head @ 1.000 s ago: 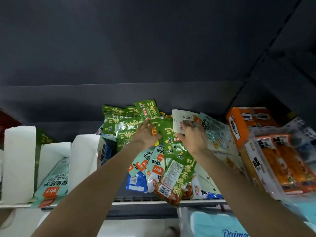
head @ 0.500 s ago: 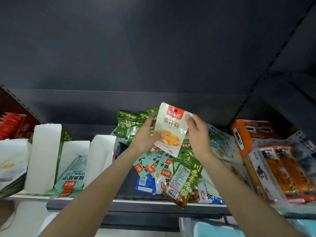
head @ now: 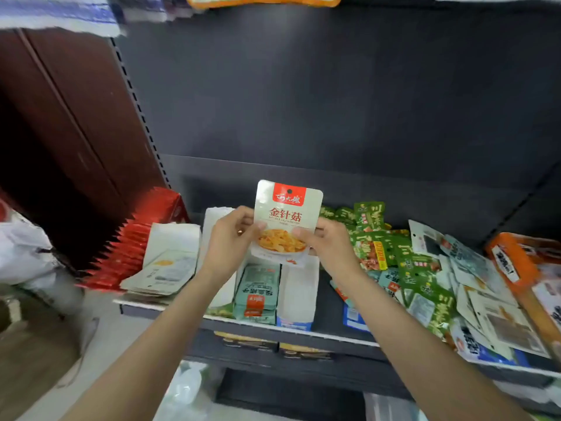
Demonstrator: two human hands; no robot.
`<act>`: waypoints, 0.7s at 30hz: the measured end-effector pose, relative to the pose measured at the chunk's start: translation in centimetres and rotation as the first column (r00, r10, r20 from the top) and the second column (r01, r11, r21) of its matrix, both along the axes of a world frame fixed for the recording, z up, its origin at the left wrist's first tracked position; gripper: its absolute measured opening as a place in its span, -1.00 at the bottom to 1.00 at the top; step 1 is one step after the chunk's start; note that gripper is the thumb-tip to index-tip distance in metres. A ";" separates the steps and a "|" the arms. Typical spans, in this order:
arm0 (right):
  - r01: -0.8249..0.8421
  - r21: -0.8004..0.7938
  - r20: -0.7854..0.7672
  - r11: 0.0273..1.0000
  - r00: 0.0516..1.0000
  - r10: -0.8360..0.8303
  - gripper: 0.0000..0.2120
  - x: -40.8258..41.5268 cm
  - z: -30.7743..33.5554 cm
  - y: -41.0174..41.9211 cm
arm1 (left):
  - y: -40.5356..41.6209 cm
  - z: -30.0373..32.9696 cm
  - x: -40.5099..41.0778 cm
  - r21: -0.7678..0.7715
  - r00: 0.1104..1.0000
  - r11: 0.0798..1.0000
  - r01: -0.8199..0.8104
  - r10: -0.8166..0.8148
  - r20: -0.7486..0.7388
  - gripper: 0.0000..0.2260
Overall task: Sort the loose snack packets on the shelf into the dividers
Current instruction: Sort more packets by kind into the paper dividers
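Note:
A white mushroom snack packet (head: pixel 287 217) with a red label is held upright above the white dividers (head: pixel 299 287). My left hand (head: pixel 232 235) grips its left edge and my right hand (head: pixel 329 243) grips its lower right edge. Pale green packets (head: pixel 259 291) lie stacked in one divider slot under the hands. A loose pile of green packets (head: pixel 382 247) and white packets (head: pixel 473 262) covers the shelf (head: pixel 331 332) to the right.
A row of red packets (head: pixel 133 241) and a stack of white packets (head: pixel 168 268) lie at the shelf's left end. Orange boxed snacks (head: pixel 522 265) stand at the far right. A brown panel (head: pixel 69 123) rises on the left. Another shelf lies below.
Both hands lifted the mushroom packet out of the loose pile and carried it left, to above the dividers. The view has swung left with them.

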State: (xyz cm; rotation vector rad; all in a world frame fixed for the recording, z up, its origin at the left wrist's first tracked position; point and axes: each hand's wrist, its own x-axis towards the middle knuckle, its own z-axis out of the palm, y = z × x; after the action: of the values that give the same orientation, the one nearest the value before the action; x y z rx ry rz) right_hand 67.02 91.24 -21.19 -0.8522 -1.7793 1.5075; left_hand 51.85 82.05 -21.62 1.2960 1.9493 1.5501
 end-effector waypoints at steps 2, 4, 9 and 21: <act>-0.008 -0.013 -0.010 1.000 1.000 0.008 -0.79 -3.3 -0.2 -2.9 | -3.2 0.2 -2.8 0.009 0.999 0.999 -0.038 0.038 -0.032 -0.85; -0.005 0.003 -0.008 1.000 1.000 0.005 -0.78 -6.4 -0.5 -5.6 | -6.1 0.2 -5.5 0.010 0.995 0.997 -0.076 0.076 -0.063 -0.91; -0.020 0.043 0.043 0.999 0.999 0.018 -0.77 -13.0 -1.6 -11.2 | -11.7 -0.5 -11.5 -0.012 0.981 0.985 -0.173 0.172 -0.086 -0.93; -0.094 0.185 0.338 0.978 0.941 0.026 -0.74 -17.7 -5.0 -13.3 | -15.8 -2.1 -16.0 -0.129 0.874 0.983 -0.127 0.050 -0.484 -0.85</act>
State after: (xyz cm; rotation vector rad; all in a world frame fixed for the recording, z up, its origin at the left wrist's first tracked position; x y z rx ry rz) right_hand 49.36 77.93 -26.18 -1.0044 -2.1787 1.2472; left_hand 35.81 66.20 -23.73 1.6599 2.4006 1.1509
